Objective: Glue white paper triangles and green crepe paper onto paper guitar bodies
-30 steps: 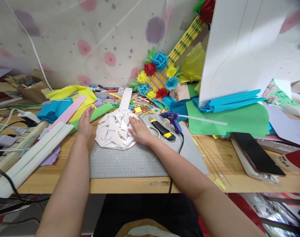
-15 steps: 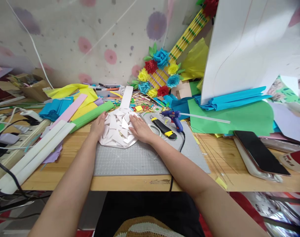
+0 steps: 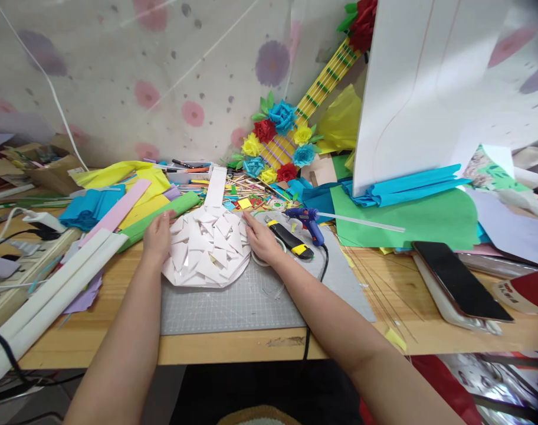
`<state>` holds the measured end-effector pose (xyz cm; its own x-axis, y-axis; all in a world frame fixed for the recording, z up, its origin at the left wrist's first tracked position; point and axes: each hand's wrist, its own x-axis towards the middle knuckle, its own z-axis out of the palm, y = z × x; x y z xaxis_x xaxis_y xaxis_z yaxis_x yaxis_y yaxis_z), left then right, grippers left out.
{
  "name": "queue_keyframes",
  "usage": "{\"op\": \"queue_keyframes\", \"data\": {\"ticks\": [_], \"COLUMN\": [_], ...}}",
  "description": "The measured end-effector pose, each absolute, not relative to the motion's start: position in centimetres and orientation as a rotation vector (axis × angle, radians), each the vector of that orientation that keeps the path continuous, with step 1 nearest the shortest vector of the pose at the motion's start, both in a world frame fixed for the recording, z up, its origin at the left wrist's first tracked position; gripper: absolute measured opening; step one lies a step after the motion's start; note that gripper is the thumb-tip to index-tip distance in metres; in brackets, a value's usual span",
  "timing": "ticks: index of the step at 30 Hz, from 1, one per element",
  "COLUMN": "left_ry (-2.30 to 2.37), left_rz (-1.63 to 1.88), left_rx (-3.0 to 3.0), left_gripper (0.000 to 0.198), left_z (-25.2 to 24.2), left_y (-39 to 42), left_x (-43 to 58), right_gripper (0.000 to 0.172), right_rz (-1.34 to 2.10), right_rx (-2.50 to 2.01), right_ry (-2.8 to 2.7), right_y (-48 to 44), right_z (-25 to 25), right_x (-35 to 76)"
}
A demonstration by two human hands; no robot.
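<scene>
Over the mat [image 3: 233, 319], the white piece [image 3: 209, 251] is now flanked: our right hand [image 3: 262, 239] has slid off its top to the edge, opposite our left hand [image 3: 157, 237]; fingers loosely straight, grip unclear!

Paper piece [image 3: 209, 254] is white. Mat [image 3: 216, 319]: grey, fine pale grid. Glue gun [image 3: 312, 225] is blue; knife [image 3: 289, 239], black with yellow ends. Wall sheet [image 3: 171, 77]: pale, pink and purple flower print. Desk [image 3: 83, 333] shows tan wood grain.

Black bottoms [image 3: 264, 386] and a brown top [image 3: 260, 412] are worn, both forearms [image 3: 131, 330] bare.
</scene>
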<state>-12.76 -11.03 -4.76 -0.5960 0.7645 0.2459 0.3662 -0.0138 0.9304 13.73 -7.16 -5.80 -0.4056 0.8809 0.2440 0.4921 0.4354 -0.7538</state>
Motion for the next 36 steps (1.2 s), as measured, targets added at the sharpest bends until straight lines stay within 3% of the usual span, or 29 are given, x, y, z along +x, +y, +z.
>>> {"op": "queue_keyframes", "data": {"ticks": [5,12,16,24,29,36], "left_ry": [2.041,2.3,2.188,1.749,1.6,1.625], "left_rz": [1.517,1.23,1.396,1.809,1.985,2.226], "left_rx": [0.991,1.211,1.063,0.832,0.67,0.541], "left_gripper": [0.04,0.027,0.027,0.033,0.028,0.023], "left_z": [-3.9,-4.6,-4.0,-1.8,-1.0,-0.9], "left_y": [-11.6,-11.6,-11.8,-12.5,-12.8,-12.7], "left_x": [-12.3,-12.3,-11.8,-12.6,-14.3,-15.3], "right_gripper": [0.057,0.054,0.05,0.05,0.051,0.064], "right_rz": [0.822,0.751,0.69,1.056,1.073,1.188], "right_rx": [-1.167,-1.232,-1.295,-1.012,-1.026,-0.993], "right_ry": [-2.045,-2.056,-2.048,-1.711,-1.598,-1.838], "right_y": [-7.5,-7.8,-8.1,-7.2,-6.2,-7.7], "right_z": [-5.7,-5.3,-4.9,-6.3,-7.1,-6.8], "right_x": [13.5,13.5,13.5,13.0,13.1,12.3]}}
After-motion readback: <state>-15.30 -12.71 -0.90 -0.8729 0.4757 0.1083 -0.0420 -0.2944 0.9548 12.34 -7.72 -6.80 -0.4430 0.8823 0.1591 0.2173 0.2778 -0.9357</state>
